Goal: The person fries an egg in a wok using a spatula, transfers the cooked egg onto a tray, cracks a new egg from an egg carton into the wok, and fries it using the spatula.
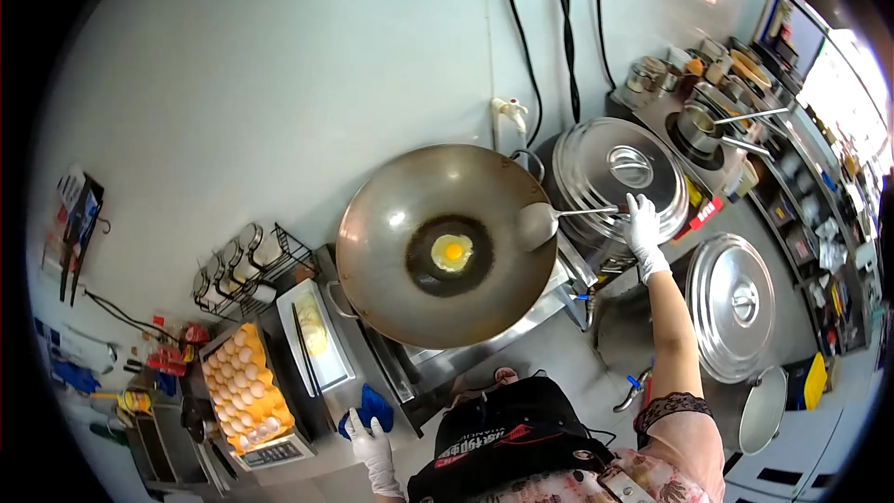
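One egg [453, 253] with a whole yellow yolk lies in dark oil at the bottom of a large wok [391, 214]. My right hand [643, 228], in a white glove, is closed round the handle of a metal spatula [537, 225], whose blade rests at the wok's right inner wall. At the lower left my gloved left hand [372, 447] is at a blue cloth [375, 407] on the counter's edge; its fingers are partly spread on the cloth. A white tray [337, 371] with pale food and black chopsticks [304, 349] stands left of the wok.
Many eggs fill an orange carton [244, 387] at the left, below a black wire rack [289, 265] of jars. Lidded steel pots [596, 168] [731, 307] stand at the right. Small pans [697, 128] and crowded shelves [792, 214] are farther right. Black cables hang on the wall.
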Demonstrator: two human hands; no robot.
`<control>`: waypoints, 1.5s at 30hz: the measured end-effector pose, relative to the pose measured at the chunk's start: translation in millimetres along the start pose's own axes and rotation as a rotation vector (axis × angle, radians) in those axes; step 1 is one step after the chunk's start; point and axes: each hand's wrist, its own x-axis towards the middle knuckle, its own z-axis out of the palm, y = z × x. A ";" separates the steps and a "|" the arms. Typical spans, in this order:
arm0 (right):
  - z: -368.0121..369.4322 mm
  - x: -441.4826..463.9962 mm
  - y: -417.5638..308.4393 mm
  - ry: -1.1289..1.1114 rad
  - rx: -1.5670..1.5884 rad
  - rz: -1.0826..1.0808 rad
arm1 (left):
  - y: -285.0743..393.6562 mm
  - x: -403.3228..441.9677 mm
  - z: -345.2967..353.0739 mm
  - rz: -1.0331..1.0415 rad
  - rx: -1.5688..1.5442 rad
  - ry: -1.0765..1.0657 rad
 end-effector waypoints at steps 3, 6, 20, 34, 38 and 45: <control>28.8 8.2 3.7 -0.056 -0.043 0.005 | 9.1 -9.5 -4.9 -0.078 -0.022 -0.017; 42.1 9.9 0.8 0.002 -0.028 0.007 | 5.1 -22.3 -3.2 0.025 -0.092 0.029; -24.0 -48.4 0.1 0.135 0.352 -0.109 | 17.3 -10.8 4.9 0.013 -0.305 -0.031; -192.7 -113.3 -126.1 -0.779 1.270 0.445 | 25.0 35.8 2.7 0.094 -0.528 -0.011; -205.6 -118.6 -156.3 -0.789 1.396 0.525 | 13.8 36.1 -3.9 0.084 -0.556 0.011; -176.1 -75.5 -178.4 -0.868 1.134 0.347 | -9.5 41.2 -16.0 0.053 -0.544 0.026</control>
